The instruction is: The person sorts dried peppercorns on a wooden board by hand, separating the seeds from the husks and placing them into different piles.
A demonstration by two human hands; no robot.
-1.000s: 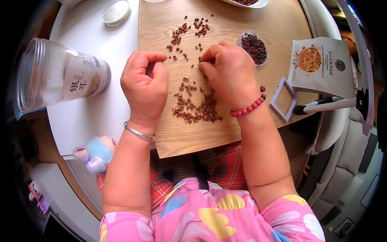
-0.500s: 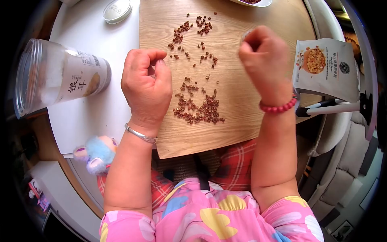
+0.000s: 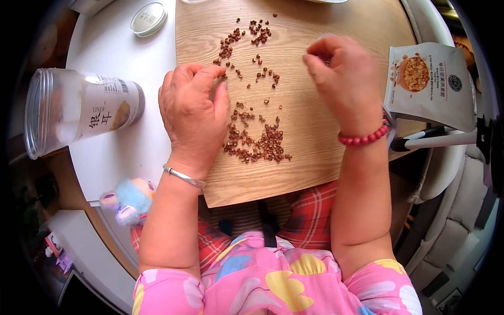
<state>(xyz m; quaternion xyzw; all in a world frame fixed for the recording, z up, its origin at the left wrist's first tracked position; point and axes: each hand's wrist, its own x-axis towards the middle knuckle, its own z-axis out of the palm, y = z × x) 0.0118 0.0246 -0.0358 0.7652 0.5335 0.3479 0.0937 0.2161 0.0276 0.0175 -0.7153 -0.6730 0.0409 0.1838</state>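
Reddish-brown, Sichuan-type peppercorns (image 3: 262, 144) lie loose on the wooden board in a dense pile near the front edge. Smaller clusters of peppercorns (image 3: 260, 31) are scattered farther back. My left hand (image 3: 191, 110), with a silver bangle, is at the left of the peppercorns. Its thumb and index finger are apart, the index tip close to a few grains. My right hand (image 3: 346, 79), wearing a red bead bracelet, hovers over the right side of the board, thumb and forefinger parted. Behind its fingers, a small round rim (image 3: 326, 37) shows, mostly hidden.
A clear plastic jar (image 3: 79, 110) lies on its side on the white table at left, near a round lid (image 3: 149, 19). At right sits a grey food pouch (image 3: 433, 86). A fluffy toy (image 3: 131, 199) hangs by the table's front edge.
My left thumb and index finger have spread from a curled pose. The right hand's closed fingers have parted, and it has shifted slightly. The whole view has tilted a little.
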